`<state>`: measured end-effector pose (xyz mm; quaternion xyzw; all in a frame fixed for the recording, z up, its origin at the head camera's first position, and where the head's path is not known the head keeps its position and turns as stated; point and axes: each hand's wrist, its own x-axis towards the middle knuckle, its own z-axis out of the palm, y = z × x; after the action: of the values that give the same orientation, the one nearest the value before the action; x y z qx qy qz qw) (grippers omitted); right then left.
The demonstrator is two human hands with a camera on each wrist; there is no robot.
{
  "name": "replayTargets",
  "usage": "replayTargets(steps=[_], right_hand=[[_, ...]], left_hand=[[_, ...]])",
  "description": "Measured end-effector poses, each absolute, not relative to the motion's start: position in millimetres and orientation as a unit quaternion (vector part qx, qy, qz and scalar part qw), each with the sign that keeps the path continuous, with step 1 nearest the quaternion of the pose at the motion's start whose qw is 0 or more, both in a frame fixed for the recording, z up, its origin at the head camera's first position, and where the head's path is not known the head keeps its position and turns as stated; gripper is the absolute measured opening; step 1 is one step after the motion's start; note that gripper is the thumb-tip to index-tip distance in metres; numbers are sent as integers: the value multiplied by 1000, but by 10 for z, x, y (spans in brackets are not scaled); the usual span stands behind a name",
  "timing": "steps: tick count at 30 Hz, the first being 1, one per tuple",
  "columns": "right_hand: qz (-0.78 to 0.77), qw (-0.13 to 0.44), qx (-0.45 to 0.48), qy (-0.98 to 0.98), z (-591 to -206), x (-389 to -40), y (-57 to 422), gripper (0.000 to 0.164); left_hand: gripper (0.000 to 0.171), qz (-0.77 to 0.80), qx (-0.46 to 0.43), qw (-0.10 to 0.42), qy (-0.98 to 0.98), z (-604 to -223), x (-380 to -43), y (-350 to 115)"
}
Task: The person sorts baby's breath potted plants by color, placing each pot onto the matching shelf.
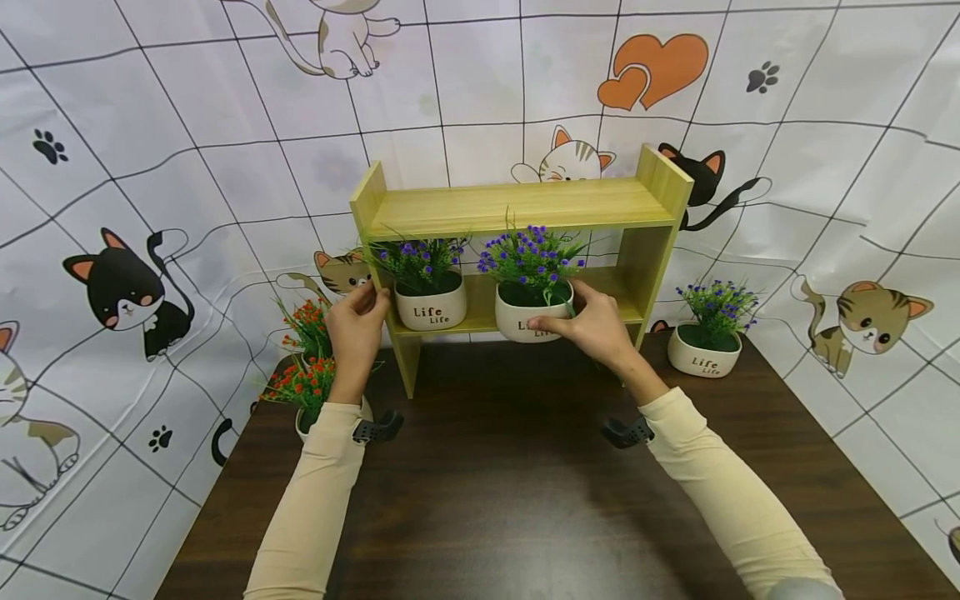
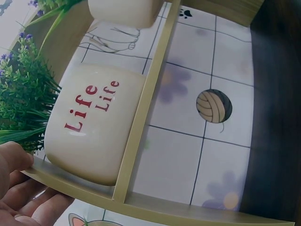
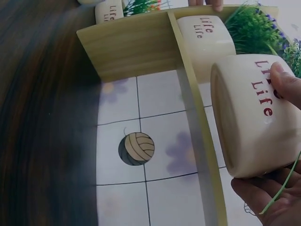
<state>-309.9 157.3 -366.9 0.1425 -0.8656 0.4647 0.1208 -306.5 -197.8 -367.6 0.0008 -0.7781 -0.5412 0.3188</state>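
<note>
My right hand (image 1: pixel 596 323) holds a cream flower pot (image 3: pixel 254 127) with purple flowers (image 1: pixel 532 254) and "Life" lettering, thumb on its front and fingers around its side. This pot is in front of the middle board of a light wooden shelf (image 1: pixel 517 206); in the right wrist view its base shows, tilted. My left hand (image 1: pixel 356 329) grips the front edge of the shelf's left side panel (image 2: pixel 70 187), thumb and fingers on either side. Beside that panel a matching purple-flowered pot (image 1: pixel 432 307) stands on the middle board (image 1: pixel 480 317).
Another purple-flowered pot (image 1: pixel 703 354) stands on the dark table (image 1: pixel 510 467), right of the shelf. Orange-flowered plants (image 1: pixel 307 379) stand left of it, partly behind my left arm. A wall covering (image 1: pixel 480 83) with cat drawings rises behind the shelf.
</note>
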Motion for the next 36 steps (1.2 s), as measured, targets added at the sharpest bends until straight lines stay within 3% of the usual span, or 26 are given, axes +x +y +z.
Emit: replayTargets(steps=[10, 36], right_hand=[[450, 105, 126, -878, -3697, -3249, 1447, 97], [439, 64, 115, -889, -3656, -3488, 1306, 118]], left_hand=[[35, -539, 0, 318, -780, -3681, -3063, -1955], [35, -535, 11, 318, -783, -3680, -3072, -1972]])
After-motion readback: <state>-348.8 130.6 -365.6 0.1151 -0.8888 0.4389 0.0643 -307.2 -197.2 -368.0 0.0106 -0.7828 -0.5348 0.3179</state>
